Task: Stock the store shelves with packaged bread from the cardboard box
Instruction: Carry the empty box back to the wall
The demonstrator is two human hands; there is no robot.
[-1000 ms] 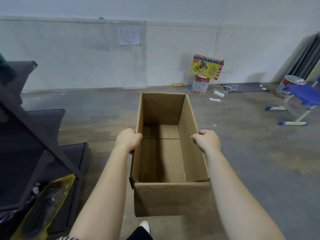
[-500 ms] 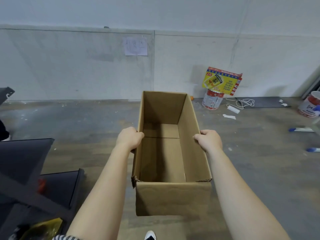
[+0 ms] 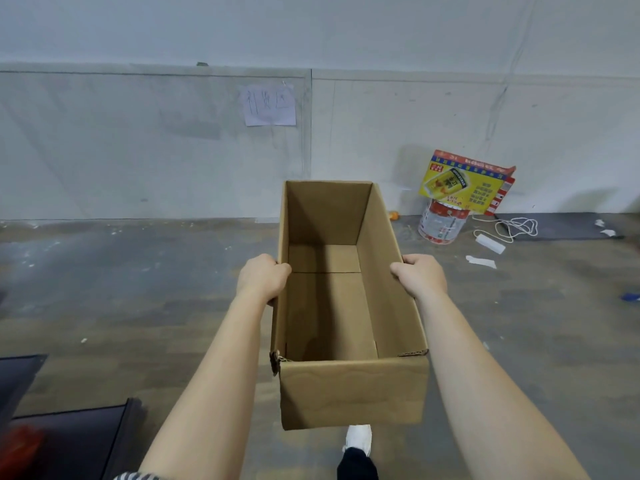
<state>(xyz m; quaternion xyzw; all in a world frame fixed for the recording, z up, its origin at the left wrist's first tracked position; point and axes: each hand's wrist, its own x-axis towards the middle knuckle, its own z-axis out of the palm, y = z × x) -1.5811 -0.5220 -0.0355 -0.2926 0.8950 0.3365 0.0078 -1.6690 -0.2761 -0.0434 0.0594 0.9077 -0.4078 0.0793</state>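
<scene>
Cardboard box: the cardboard box (image 3: 353, 393) is held in the air at the middle of the view, above the floor (image 3: 138, 306). Its long axis runs from 6 to 12 o'clock, the top is open, and the brown bottom and inner walls are in plain view.
Left hand: the left hand (image 3: 261, 277) grips the rim of the box's 9 o'clock wall, fingers curled over the edge.
Right hand: the right hand (image 3: 420, 277) grips the rim of the 3 o'clock wall in the same way, level with the other hand.
Foot: a white shoe (image 3: 358, 438) shows just under the box's near end, at 6 o'clock.
Shelf: a dark shelf (image 3: 69, 434) lies at 8 o'clock, with a blurred red thing at its edge.
Wall: a paper sheet (image 3: 270, 105) with handwriting is stuck at 11 o'clock.
Far floor: at 2 o'clock a yellow carton (image 3: 465, 183) rests tilted on a red and white bucket (image 3: 440, 225); just beside them at 3 o'clock lies a white cable (image 3: 516, 226).
</scene>
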